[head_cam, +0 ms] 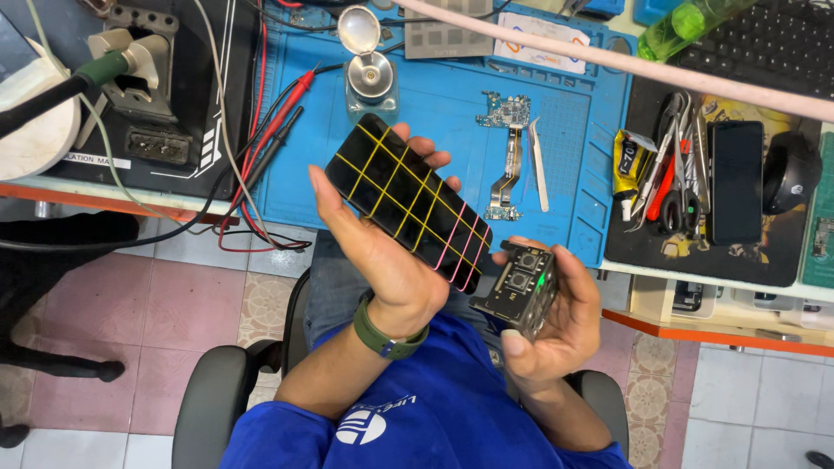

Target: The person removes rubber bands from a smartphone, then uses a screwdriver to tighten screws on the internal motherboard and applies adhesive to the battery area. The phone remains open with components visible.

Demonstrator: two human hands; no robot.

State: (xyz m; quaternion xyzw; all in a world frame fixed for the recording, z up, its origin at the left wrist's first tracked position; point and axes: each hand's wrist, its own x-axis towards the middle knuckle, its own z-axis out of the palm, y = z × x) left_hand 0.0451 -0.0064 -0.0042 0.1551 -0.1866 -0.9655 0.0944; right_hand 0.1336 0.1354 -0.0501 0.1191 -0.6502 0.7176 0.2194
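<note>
Leftmost, left hand (382, 252) cupped around a black phone (408, 201) with a yellow-and-pink grid on its glass, tilted up for viewing. Right hand (556, 317) wrapped about a small black button box (519, 293), green light lit. Beyond, blue repair mat (452, 95) carrying circuit board (504, 111), tweezers (539, 165); tiled floor below.

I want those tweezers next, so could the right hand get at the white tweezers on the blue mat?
Probably not yet: the right hand holds a small black device. The white tweezers lie uncovered on the blue mat.
</note>
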